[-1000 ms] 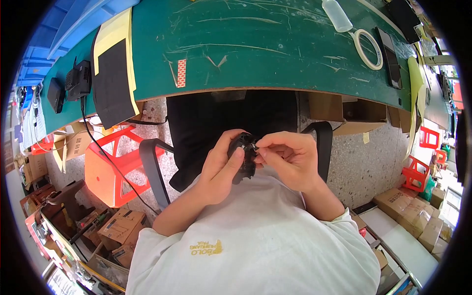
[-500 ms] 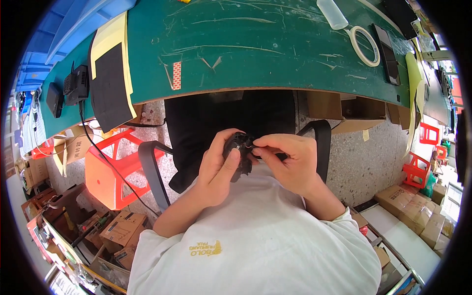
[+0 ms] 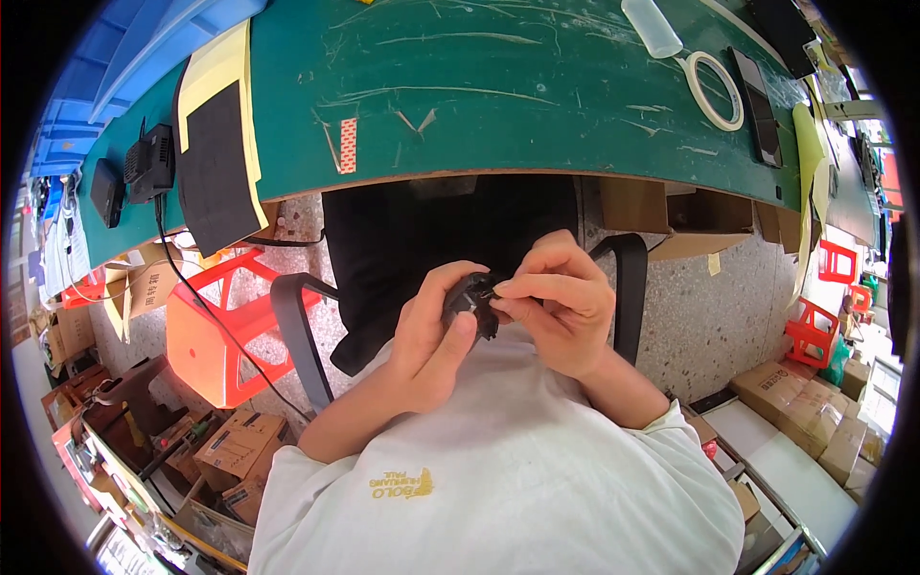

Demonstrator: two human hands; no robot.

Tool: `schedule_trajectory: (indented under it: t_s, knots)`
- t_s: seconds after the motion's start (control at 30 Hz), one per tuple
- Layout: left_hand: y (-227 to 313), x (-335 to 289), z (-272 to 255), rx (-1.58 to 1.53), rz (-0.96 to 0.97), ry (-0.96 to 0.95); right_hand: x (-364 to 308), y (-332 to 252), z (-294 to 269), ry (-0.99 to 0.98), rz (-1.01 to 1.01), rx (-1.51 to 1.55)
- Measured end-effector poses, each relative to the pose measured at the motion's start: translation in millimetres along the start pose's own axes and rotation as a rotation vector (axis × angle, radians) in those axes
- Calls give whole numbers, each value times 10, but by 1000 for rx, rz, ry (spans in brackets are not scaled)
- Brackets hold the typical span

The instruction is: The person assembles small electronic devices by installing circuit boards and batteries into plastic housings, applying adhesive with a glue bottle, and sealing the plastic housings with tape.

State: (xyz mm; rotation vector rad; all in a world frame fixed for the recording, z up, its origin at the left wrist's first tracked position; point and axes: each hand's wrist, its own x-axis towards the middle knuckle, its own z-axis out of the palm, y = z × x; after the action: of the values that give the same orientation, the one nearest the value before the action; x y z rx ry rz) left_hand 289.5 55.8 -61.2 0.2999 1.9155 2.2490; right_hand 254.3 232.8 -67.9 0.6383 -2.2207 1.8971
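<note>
My left hand (image 3: 433, 331) is wrapped round a small black plastic part (image 3: 467, 299), thumb across its near side. Its exact kind is hard to tell; the rim looks uneven, and the fingers cover much of it. At the part's right side, my right hand (image 3: 559, 305) has thumb and index finger pinched together. Something thin, perhaps a wire end, shows at those fingertips, too small to name. Both hands are held over my lap, just in front of my white shirt and below the table edge.
The green table (image 3: 460, 115) bears a tape roll (image 3: 714, 91), a phone (image 3: 757, 105), a clear bottle (image 3: 652, 27), black and yellow sheets (image 3: 222, 163) and a black device (image 3: 150, 165). A red stool (image 3: 216, 335) stands left; cardboard boxes (image 3: 704, 216) sit underneath. Chair armrests (image 3: 630, 292) flank me.
The black part has been turned and tilted in my left hand, showing a smoother side. My right hand's outer fingers have lifted and curled, its pinch staying by the part.
</note>
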Motion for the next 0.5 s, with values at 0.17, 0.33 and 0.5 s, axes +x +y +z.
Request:
schedule_trajectory:
  t_s: [0.17, 0.33, 0.5]
  knots:
    - [-38, -23, -12, 100, 43, 15, 16, -20, 30, -3, 57, 97]
    - [-101, -31, -49, 296, 173, 20, 6, -68, 14, -18, 117, 78]
    - [-99, 17, -40, 297, 338, -16, -42, -115, 73, -13, 180, 242]
